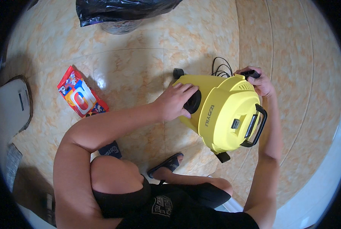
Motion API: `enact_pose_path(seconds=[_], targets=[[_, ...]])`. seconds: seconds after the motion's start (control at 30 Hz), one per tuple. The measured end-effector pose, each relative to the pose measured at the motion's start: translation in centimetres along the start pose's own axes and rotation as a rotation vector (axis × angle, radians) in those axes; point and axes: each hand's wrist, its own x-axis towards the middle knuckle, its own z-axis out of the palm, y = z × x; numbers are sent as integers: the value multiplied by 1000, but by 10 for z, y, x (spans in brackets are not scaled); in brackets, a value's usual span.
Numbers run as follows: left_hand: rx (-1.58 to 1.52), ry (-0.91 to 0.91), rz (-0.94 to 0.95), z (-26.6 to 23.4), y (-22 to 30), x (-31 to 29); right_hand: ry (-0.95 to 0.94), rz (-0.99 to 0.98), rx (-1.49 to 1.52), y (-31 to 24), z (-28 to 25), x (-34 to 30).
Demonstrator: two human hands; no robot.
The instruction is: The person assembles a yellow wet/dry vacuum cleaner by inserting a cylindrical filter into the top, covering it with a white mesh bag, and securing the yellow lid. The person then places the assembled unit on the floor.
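Note:
A yellow drum vacuum cleaner [224, 118] leans over the tiled floor, its lid turned toward me and to the right. My left hand [177, 100] is curled against the side of the drum, fingers and thumb around the round black hose port [193, 101]. At the far right edge of the lid, my right hand [260, 81] grips a black latch [250, 74]. The lid's black carrying handle [256, 126] is untouched. A second black latch [223, 157] sticks out at the near side. One black caster [178, 73] shows at the base.
Left of the vacuum cleaner lies a red and blue packet [81, 93]. A black plastic bag [121, 11] covers a bin at the far edge. Behind the vacuum cleaner, a black cord [221, 68] is looped on the floor. My sandaled foot [168, 165] is close by.

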Motion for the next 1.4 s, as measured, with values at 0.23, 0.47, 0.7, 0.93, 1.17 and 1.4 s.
enact_pose_path(seconds=[0.23, 0.47, 0.7, 0.93, 1.17, 1.4], targets=[[-54, -138, -18, 3, -3, 12, 365, -320, 15, 17, -4, -45], [-584, -311, -260, -26, 24, 174, 1347, 22, 437, 199, 64, -234], [-886, -362, -426, 1, 49, 191, 707, -32, 1004, 194, 124, -169], [-383, -42, -512, -46, 54, 132, 762, -133, 740, 178, 27, -90], [-19, 204, -607, -57, 69, 113, 929, -379, 770, 152, 58, -59], [167, 260, -575, -36, 92, 119, 1290, -187, 133, 151, 63, -66]])
